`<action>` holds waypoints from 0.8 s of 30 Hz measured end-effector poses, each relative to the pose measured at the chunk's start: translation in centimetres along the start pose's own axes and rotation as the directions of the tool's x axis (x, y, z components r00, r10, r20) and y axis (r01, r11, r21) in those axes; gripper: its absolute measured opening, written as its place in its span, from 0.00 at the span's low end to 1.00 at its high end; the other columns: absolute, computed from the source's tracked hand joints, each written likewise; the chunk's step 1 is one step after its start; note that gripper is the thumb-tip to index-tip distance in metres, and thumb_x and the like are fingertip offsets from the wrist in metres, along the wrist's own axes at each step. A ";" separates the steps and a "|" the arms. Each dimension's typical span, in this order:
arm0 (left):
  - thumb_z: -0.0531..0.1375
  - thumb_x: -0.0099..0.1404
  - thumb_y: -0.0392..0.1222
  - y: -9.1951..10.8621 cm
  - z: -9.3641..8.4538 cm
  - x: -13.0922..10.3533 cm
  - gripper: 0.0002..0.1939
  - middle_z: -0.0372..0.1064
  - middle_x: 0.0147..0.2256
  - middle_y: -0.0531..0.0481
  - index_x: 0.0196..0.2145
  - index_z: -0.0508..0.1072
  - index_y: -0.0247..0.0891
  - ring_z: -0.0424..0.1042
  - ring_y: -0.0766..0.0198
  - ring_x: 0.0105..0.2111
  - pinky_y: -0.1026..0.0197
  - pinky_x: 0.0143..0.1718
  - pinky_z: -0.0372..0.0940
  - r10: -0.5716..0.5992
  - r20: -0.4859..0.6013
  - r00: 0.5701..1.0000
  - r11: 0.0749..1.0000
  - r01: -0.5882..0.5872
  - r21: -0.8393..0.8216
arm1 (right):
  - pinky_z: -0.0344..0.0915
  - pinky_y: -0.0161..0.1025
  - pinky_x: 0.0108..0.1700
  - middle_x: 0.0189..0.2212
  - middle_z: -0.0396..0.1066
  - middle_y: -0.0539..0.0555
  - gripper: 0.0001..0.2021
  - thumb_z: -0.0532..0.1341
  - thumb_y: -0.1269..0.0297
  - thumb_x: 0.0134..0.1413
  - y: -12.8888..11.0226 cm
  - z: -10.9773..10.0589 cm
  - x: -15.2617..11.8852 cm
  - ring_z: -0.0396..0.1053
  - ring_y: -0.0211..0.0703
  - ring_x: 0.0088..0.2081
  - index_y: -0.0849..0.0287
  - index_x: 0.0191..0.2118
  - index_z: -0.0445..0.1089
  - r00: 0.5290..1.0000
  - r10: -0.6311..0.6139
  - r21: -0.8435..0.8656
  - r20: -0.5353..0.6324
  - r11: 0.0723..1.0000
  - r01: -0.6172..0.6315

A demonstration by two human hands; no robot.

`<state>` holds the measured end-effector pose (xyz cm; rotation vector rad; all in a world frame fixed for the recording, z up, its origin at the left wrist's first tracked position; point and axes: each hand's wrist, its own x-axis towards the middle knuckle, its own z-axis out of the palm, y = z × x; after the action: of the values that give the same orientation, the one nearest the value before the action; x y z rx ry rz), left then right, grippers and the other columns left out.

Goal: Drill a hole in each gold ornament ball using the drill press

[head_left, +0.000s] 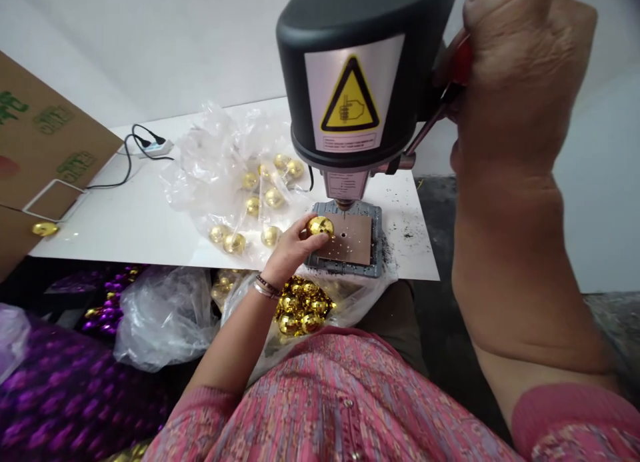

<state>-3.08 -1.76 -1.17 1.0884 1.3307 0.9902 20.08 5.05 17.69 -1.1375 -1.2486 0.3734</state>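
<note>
A shiny gold mirror-tiled ball [321, 227] is gripped between the thumb and fingers of my left hand [295, 242]. That hand is over the left side of a brown board [357, 239], which lies on the grey base [376, 222] of a drill press. Above the board hang the press's black head [363, 22] and its chuck [344, 205]; the ball is to the left of the chuck. My right hand [520, 55], raised high at the right, is closed around the red-knobbed feed lever [463, 61]; its fingertips are mostly hidden.
Several gold balls [274, 197] lie in clear plastic [200, 149] on the white table [150, 235]. More gold balls [300, 309] fill a bag below the table edge. A cardboard box [45, 135], a power strip [156, 146] and purple balls [65, 382] are at the left.
</note>
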 end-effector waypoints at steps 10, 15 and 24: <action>0.76 0.56 0.39 -0.3 2.4 2.0 0.31 0.80 0.49 0.46 0.57 0.78 0.42 0.77 0.55 0.48 0.54 0.55 0.72 0.174 0.034 0.984 0.896 -0.173 0.408 | 0.51 0.26 0.40 0.27 0.42 0.47 0.18 0.44 0.62 0.72 -0.7 -0.5 -0.5 0.52 0.18 0.31 0.56 0.28 0.43 0.995 -0.030 -0.092 0.093 0.995 0.039; 0.76 0.54 0.34 0.2 3.0 2.0 0.29 0.80 0.52 0.46 0.54 0.79 0.42 0.77 0.52 0.53 0.50 0.61 0.72 0.217 0.077 0.973 0.848 -0.227 0.479 | 0.56 0.21 0.50 0.27 0.48 0.43 0.12 0.45 0.64 0.68 -2.1 -0.7 -0.6 0.55 0.16 0.35 0.58 0.30 0.51 0.996 0.052 -0.155 0.068 0.987 -0.041; 0.76 0.58 0.38 0.4 3.6 1.8 0.27 0.78 0.56 0.42 0.55 0.78 0.40 0.76 0.47 0.58 0.46 0.66 0.68 0.262 0.154 0.953 0.819 -0.304 0.486 | 0.56 0.22 0.50 0.28 0.47 0.44 0.12 0.45 0.62 0.67 -1.6 -0.7 -0.6 0.49 0.17 0.33 0.57 0.29 0.50 0.998 0.009 -0.079 0.063 0.997 -0.004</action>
<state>0.58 -0.03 -1.36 1.7539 1.4272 0.8094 19.96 3.52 18.74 -1.2047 -1.3251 0.3704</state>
